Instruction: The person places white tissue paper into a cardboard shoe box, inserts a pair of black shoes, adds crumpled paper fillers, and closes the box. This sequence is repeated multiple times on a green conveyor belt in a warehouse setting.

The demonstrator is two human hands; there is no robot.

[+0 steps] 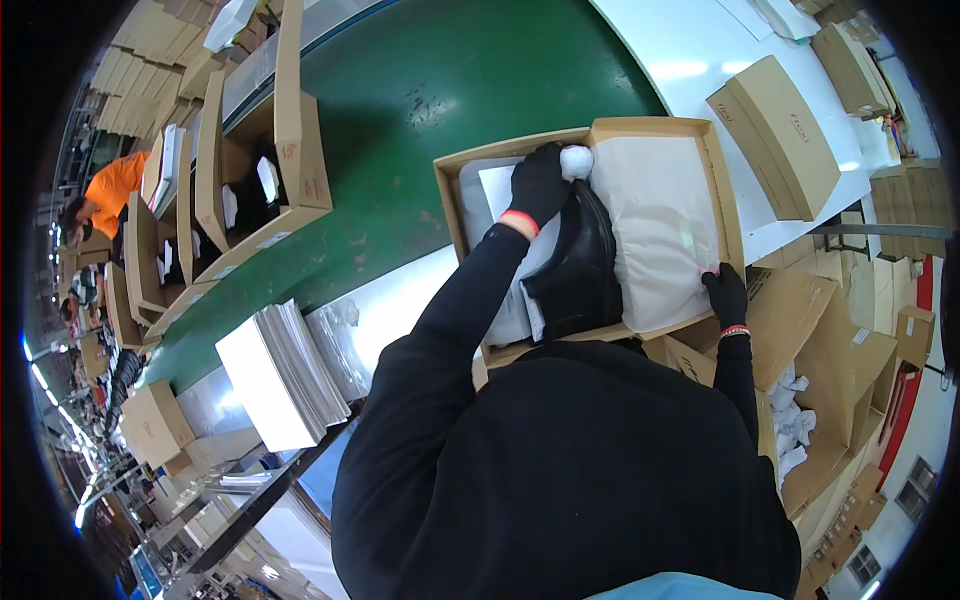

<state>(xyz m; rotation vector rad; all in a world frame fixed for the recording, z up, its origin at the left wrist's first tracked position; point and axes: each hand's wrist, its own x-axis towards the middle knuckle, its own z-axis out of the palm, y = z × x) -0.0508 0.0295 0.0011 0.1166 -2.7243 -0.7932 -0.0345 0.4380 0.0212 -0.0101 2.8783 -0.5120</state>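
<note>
A factory packing line — green conveyor belt [430, 80], open shoeboxes [731, 190], stacked cartons [150, 45] and, dimly, what seem strip lights [80, 516].

Cardboard box [727, 200], tan, open, right of frame centre; inside, black boot [588, 262], lying beside white tissue paper [660, 235].

boot [582, 272]: black | tissue paper [655, 235]: white | box [724, 195]: brown | conveyor [430, 80]: green | gloved hands [540, 183]: black | wristbands [735, 331]: red
</note>
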